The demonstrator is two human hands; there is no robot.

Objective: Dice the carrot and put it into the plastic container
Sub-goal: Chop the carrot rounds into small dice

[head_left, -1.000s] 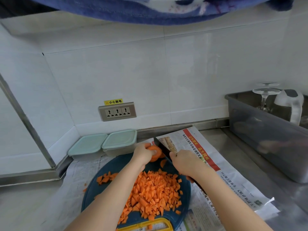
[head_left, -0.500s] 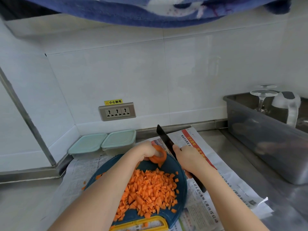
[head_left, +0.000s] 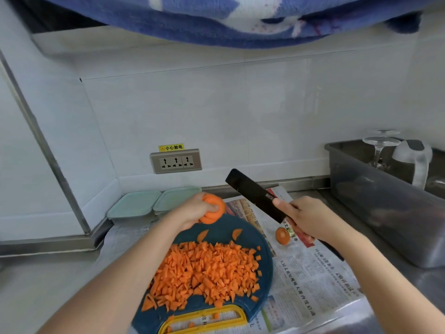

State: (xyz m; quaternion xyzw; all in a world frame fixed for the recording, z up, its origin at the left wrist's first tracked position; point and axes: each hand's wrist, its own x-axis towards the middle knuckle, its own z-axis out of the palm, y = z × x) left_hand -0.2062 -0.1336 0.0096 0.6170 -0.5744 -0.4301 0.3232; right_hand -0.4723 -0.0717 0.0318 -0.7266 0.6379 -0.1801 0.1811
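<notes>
Diced carrot (head_left: 204, 273) heaps on the cutting board (head_left: 220, 231). Above its far edge the left hand (head_left: 192, 210) grips a stack of carrot slices (head_left: 213, 212) — the right hand (head_left: 305, 218) clasps the knife (head_left: 252, 191), blade raised. Two lidded plastic containers (head_left: 137, 206) sit just behind.

Orange diced carrot (head_left: 207, 271) is covering a dark-blue, yellow-handled cutting board (head_left: 224, 227) — the knife blade (head_left: 252, 194) is showing black.

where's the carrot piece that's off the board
Head view: the carrot piece lies on the newspaper, just right of the blue cutting board, near the right hand.
</notes>
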